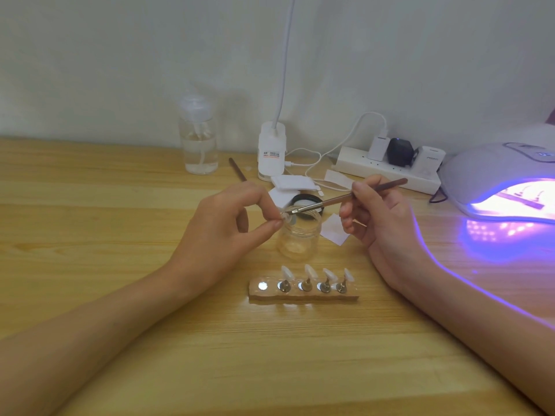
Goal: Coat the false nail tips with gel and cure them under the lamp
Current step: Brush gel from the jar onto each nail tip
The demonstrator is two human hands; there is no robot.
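Observation:
My left hand point(231, 217) pinches a small false nail tip on its stand point(286, 217) between thumb and forefinger, above a clear glass jar point(298, 235). My right hand point(377, 213) grips a brown-handled gel brush point(345, 197), whose bristles touch the held tip. In front of the jar lies a wooden holder block point(303, 294) with several white nail tips point(310, 270) on metal stands; its leftmost magnet spot point(263, 285) is bare. The curing lamp point(507, 178) at the right glows violet, and a strip of tips point(524, 199) lies inside it.
A clear pump bottle point(199, 139), a white desk-lamp base point(271, 151) and a power strip with plugs point(387, 166) line the wall. A second brush point(237, 169), white pads point(292, 184), a black jar lid point(306, 201) and paper slips point(336, 228) lie behind the jar.

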